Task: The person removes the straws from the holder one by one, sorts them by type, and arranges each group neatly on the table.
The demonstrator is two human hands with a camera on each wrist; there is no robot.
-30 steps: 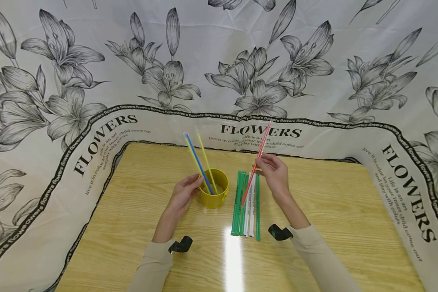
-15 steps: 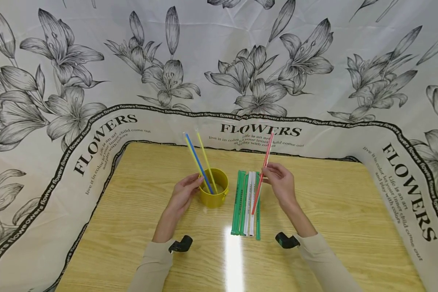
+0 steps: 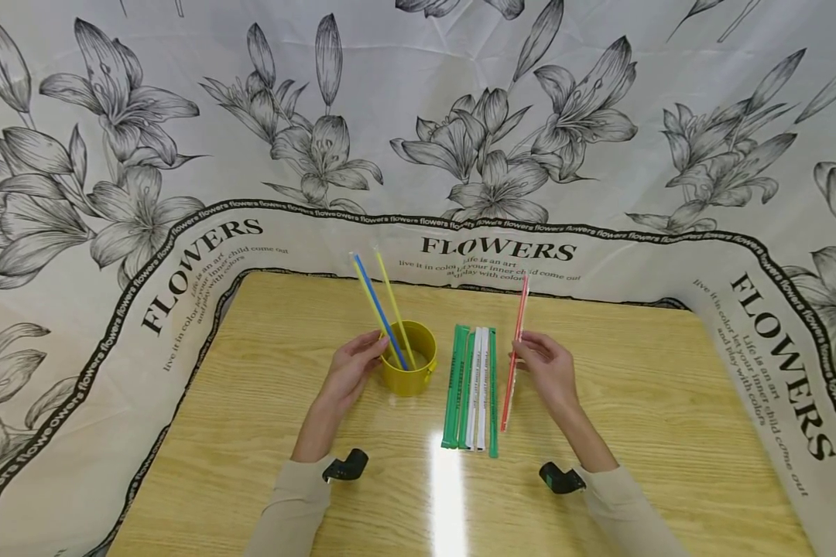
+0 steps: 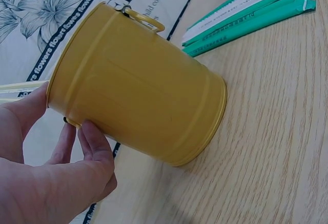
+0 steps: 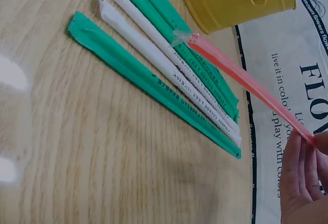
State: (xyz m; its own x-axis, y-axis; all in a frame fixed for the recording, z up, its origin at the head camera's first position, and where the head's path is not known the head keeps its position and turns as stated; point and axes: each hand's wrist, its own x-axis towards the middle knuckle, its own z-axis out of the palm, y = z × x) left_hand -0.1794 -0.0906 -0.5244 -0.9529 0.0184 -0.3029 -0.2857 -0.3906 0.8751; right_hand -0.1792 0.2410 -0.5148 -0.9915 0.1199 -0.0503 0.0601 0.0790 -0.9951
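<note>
A small yellow metal bucket [image 3: 409,381] stands upright on the table, with a blue straw [image 3: 372,290] and yellow straws [image 3: 393,302] leaning inside it. My left hand [image 3: 349,370] grips the bucket at its left side; in the left wrist view the thumb is at the rim and the fingertips are by a small side handle. Between thumb and fingers, my right hand [image 3: 547,370] pinches a red straw [image 3: 510,394] in a clear wrapper. The red straw is right of a row of paper-wrapped straws: green ones [image 3: 453,387] and two white ones [image 3: 482,387].
Light wood table [image 3: 620,387] extends on both sides of the hands. A white cloth [image 3: 362,155] with flower prints and lettering rises behind the table and at its sides. Black wrist cameras [image 3: 561,478] sit at both cuffs.
My right hand has moved right and nearer with the red straw, from over the wrapped straws to their right side. The straw stands more upright. My left hand and the bucket stay put.
</note>
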